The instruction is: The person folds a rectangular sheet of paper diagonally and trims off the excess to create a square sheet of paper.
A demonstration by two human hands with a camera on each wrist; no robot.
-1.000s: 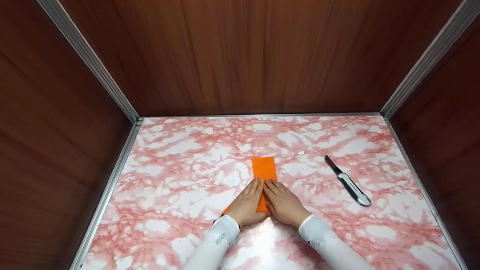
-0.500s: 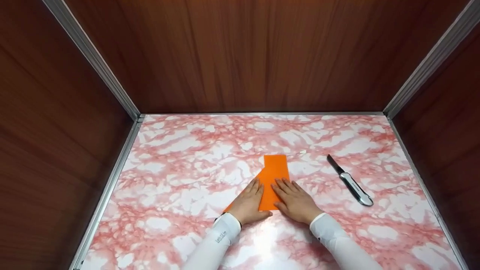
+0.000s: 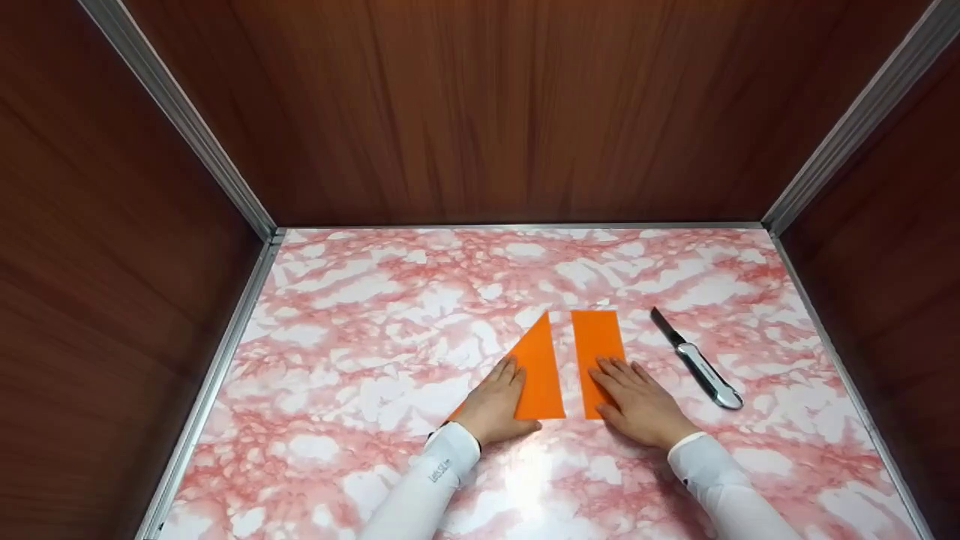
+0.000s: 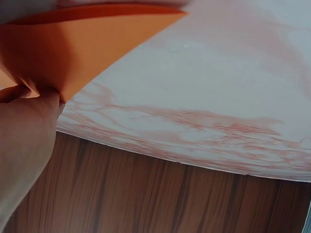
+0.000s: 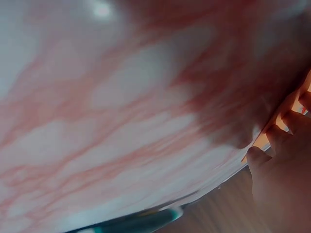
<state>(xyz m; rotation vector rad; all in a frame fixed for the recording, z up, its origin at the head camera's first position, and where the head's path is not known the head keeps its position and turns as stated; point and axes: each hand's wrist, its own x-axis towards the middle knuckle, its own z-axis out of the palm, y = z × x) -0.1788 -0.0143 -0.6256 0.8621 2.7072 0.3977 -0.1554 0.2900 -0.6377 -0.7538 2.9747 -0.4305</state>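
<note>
An orange triangle of paper [image 3: 541, 386], apparently folded, lies in the middle of the table in the head view. My left hand [image 3: 491, 405] rests on its left part with fingers extended, hiding some of it. In the left wrist view the orange paper [image 4: 97, 43] shows layered edges beside that hand. To the right lies a separate rectangular orange paper strip [image 3: 596, 337], a narrow gap from the triangle. My right hand [image 3: 641, 405] lies on the strip's lower half, fingers spread. The right wrist view shows the right hand [image 5: 286, 170] over the strip's edge.
A folding knife [image 3: 697, 364] with a dark blade and a silver-and-dark handle lies right of my right hand, blade pointing away. The table [image 3: 360, 337] has a red-and-white marbled top. Brown wood panels [image 3: 480, 112] with metal frames wall its back and sides.
The orange strip has slid right under my right hand, away from the triangle, so a gap now separates them. My left hand has stayed on the triangle. The knife has not moved.
</note>
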